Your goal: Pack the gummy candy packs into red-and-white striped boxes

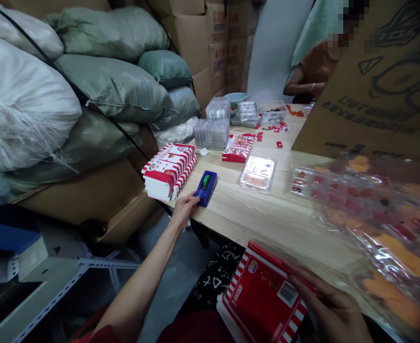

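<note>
My left hand reaches out to the blue tape dispenser with a green roll at the table's near left edge; its fingers are pinched at the dispenser's near end, touching it. My right hand lies with fingers closed on a red and white striped box held low at the table's front edge. A stack of the same striped boxes stands just left of the dispenser.
Clear plastic trays with red and orange pieces fill the right of the wooden table. Another filled tray, a striped packet and empty clear tray stacks lie further back. Sacks pile at left. A seated person is behind a large carton.
</note>
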Tool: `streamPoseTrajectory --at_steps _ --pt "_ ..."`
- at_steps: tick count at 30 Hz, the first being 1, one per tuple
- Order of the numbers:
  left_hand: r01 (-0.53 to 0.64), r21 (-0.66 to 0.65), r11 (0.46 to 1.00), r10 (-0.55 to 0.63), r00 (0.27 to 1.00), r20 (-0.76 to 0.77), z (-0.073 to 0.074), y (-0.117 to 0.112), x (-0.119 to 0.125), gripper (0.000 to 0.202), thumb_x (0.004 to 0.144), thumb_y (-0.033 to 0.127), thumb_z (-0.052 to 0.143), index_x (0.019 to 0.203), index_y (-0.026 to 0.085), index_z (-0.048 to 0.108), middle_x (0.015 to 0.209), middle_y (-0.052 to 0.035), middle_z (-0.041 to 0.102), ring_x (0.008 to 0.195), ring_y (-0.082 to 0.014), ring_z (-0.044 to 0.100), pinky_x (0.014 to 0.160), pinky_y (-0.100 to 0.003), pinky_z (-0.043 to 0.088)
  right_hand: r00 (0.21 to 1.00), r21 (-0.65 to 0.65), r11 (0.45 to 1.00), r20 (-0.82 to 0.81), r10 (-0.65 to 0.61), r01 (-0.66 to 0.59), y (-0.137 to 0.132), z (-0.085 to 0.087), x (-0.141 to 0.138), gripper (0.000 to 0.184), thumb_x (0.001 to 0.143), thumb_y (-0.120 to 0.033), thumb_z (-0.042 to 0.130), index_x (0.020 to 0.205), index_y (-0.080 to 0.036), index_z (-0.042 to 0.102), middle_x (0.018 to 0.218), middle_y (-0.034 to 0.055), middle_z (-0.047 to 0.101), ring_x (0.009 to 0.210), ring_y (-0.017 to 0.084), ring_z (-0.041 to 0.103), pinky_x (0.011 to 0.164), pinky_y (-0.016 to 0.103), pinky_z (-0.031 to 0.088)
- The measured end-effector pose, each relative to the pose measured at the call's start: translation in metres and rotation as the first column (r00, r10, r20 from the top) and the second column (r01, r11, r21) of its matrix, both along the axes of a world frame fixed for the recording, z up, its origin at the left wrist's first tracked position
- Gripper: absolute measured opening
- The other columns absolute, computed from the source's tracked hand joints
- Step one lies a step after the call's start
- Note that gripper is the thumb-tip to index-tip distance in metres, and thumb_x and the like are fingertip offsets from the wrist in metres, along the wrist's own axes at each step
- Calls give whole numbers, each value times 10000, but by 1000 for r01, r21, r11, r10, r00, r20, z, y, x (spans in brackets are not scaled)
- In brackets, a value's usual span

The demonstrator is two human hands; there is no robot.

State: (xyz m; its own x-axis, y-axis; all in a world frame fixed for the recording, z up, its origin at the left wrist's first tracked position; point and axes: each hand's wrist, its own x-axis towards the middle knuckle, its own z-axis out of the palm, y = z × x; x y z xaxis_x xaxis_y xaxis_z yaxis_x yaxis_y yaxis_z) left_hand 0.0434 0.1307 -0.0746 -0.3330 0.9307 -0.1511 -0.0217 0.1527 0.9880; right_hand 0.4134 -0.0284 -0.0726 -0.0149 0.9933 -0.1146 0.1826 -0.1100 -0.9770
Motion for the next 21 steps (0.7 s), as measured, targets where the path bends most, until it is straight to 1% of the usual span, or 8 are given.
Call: streamPoseTrajectory --at_steps 4,7,9,12,14,16,18,21 --pt "-67 43 997 73 987 -143 -6 -16 2 257 683 347 802 593 163 647 1143 -120 752 1113 -262 666 951 -341 516 994 55 992 5 -112 112 -4 14 -7 310 845 -490 764 1126 -369 810 1249 42 772 1251 375 669 1126 603 483" --pt "-63 81 995 79 975 -209 9 -42 18 175 749 338 777 715 179 712 1033 -75 757 1061 -241 670 933 -313 517 988 183 972 8 -152 148 -9 34 -17 248 923 -390 712 1158 -390 790 1294 23 750 1239 323 679 1097 552 536" --pt "15 88 996 2 981 -194 27 -69 43 206 832 388 735 898 194 756 858 -28 743 848 -203 690 835 -303 543 987 279 951 54 -153 133 -10 44 -27 247 957 -326 675 1168 -396 782 1287 20 750 1211 297 694 1056 514 573" --pt "222 61 973 -223 975 14 55 -115 94 238 888 403 722 977 190 780 747 -14 727 715 -175 678 743 -289 560 983 374 923 112 -144 93 -10 46 -45 258 976 -263 643 1166 -374 778 1245 39 765 1142 280 726 992 478 611" --pt "307 21 951 -306 938 165 66 -139 125 265 873 401 751 1020 184 793 739 -17 729 676 -159 673 697 -271 562 984 428 901 120 -130 67 -10 39 -56 251 974 -224 640 1152 -340 773 1219 53 771 1101 271 744 955 454 627" --pt "290 -4 957 -276 915 293 70 -150 146 425 865 371 773 1248 196 720 774 -9 736 679 -138 672 705 -254 561 986 481 876 122 -110 38 -11 30 -65 258 972 -174 635 1156 -308 755 1233 62 763 1100 258 746 936 418 633" --pt "229 -20 973 -206 907 368 68 -152 155 678 855 329 795 1467 204 532 776 4 733 671 -121 668 707 -236 552 986 525 851 140 -93 6 -12 21 -70 293 972 -124 622 1187 -291 730 1264 68 745 1132 242 734 943 381 625" --pt "188 -35 981 -160 905 394 60 -148 154 839 837 292 819 1537 172 374 697 24 705 611 -112 650 661 -212 531 983 542 839 170 -64 -39 -13 14 -72 337 976 -80 598 1219 -290 701 1287 69 722 1173 222 709 969 355 604"
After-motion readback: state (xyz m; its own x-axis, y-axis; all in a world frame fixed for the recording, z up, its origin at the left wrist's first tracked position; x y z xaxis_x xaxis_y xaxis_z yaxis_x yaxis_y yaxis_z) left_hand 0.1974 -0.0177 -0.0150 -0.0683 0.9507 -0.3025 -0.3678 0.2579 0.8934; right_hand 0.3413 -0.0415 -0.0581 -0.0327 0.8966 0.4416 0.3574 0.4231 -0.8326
